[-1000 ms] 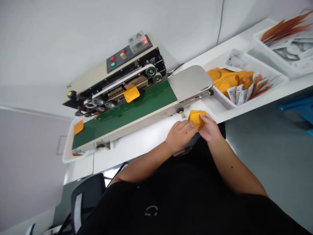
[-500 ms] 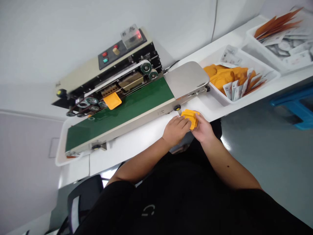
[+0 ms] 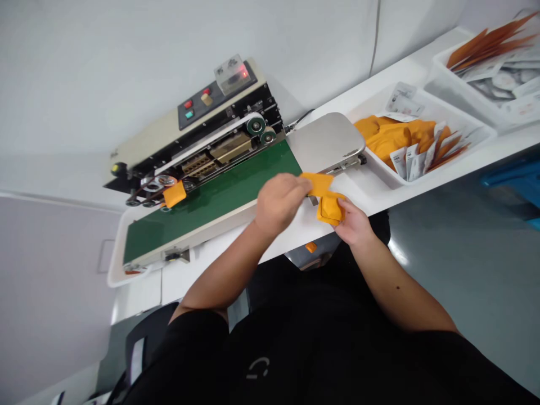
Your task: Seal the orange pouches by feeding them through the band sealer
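My left hand [image 3: 279, 201] is closed, pinching one end of a yellow-orange packet [image 3: 319, 184] beside the sealing machine's green belt [image 3: 236, 174]. Just below it, my right hand [image 3: 354, 221] grips a small stack of similar packets [image 3: 330, 209] by their right side, thumb on top. The two lots overlap closely in view, so whether they touch I cannot tell. Another packet, a flat orange one [image 3: 174, 194], sits at the rollers near the left end of the band sealer [image 3: 185, 121], over the belt.
A white bin [image 3: 468, 132] of orange and white packets stands right of the metal side plate [image 3: 327, 140]. Behind it is a second bin [image 3: 447, 76] of pouches. Under the belt's left end sits another bin [image 3: 116, 261]. A small orange piece [image 3: 311, 247] shows below the table edge.
My left hand has drawn one packet away from the stack, moving left and up toward the belt. The packet in the machine has travelled left along the rollers. My right hand keeps its hold.
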`<state>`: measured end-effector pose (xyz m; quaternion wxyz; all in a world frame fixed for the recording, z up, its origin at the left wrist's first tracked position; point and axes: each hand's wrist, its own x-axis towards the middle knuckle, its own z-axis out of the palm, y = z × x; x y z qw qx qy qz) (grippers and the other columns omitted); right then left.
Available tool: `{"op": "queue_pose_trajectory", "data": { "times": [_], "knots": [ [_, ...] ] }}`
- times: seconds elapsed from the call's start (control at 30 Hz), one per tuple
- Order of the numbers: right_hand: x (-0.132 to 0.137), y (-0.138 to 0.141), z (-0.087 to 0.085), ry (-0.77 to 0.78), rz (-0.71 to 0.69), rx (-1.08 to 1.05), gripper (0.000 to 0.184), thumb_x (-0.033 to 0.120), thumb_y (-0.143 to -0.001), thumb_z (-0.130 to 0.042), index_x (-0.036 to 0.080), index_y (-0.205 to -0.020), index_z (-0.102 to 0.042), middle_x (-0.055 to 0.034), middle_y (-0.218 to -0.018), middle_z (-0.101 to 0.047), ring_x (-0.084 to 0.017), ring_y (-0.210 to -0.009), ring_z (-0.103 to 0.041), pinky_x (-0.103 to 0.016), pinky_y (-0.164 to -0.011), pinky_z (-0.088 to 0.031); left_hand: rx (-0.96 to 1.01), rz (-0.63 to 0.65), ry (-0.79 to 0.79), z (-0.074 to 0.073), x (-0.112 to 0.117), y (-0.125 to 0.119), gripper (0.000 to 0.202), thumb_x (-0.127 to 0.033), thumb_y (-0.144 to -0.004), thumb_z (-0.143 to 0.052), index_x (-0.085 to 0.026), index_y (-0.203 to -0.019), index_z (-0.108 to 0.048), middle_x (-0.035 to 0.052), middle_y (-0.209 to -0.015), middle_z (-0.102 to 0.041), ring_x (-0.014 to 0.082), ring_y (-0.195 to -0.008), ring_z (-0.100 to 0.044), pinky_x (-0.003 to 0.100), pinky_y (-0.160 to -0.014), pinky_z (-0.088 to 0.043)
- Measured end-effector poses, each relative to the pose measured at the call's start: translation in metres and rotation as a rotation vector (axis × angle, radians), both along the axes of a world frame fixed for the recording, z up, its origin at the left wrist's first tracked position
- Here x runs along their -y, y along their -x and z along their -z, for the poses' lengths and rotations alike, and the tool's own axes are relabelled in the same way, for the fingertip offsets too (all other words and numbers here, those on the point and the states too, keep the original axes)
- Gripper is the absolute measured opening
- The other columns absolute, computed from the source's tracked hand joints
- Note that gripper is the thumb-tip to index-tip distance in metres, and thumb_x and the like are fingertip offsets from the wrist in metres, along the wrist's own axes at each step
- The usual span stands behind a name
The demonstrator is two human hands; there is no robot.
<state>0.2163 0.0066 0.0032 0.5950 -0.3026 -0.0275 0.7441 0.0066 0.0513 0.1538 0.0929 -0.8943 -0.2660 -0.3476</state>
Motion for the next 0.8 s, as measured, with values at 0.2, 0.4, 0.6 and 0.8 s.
{"op": "queue_pose_trajectory", "data": {
  "times": [0.2,0.4,0.6,0.8],
  "knots": [
    [-0.003,-0.002,0.009,-0.031,-0.004,0.049,0.016,0.027,-0.095,-0.081,0.028,-0.111,-0.078,-0.004,-0.113,-0.083,-0.024,-0.104,-0.079,-0.043,-0.094,-0.069,0.029,-0.237,0.046,-0.021,-0.071,0.034,0.02,-0.026,-0.114,-0.052,-0.023,-0.108,-0.071,0.0059,-0.112,-0.077,0.0203,-0.109,-0.075,0.037,-0.096,-0.06],
    [-0.004,-0.002,0.013,-0.042,-0.024,0.037,0.019,0.03,-0.093,-0.082,0.028,-0.111,-0.078,-0.0034,-0.116,-0.083,-0.023,-0.108,-0.079,-0.042,-0.098,-0.067,-0.148,-0.389,0.117,-0.023,-0.115,0.054,0.02,-0.036,-0.114,-0.054,-0.023,-0.116,-0.068,0.0091,-0.114,-0.072,0.0273,-0.122,-0.071,0.042,-0.107,-0.057],
    [-0.007,-0.006,0.019,-0.051,-0.051,0.036,0.02,0.033,-0.093,-0.083,0.028,-0.111,-0.077,-0.0043,-0.118,-0.083,-0.024,-0.11,-0.079,-0.044,-0.103,-0.066,-0.276,-0.512,0.151,-0.032,-0.125,0.052,0.021,-0.033,-0.114,-0.05,-0.021,-0.111,-0.067,0.011,-0.111,-0.07,0.0294,-0.124,-0.069,0.041,-0.106,-0.056],
    [-0.006,-0.008,0.02,-0.045,-0.065,0.043,0.019,0.033,-0.092,-0.084,0.031,-0.11,-0.077,-0.0023,-0.119,-0.083,-0.023,-0.111,-0.078,-0.042,-0.102,-0.067,-0.345,-0.673,0.17,-0.043,-0.103,0.045,0.017,-0.019,-0.109,-0.05,-0.022,-0.104,-0.066,0.0141,-0.11,-0.072,0.032,-0.123,-0.068,0.043,-0.101,-0.057]
  ]
}}
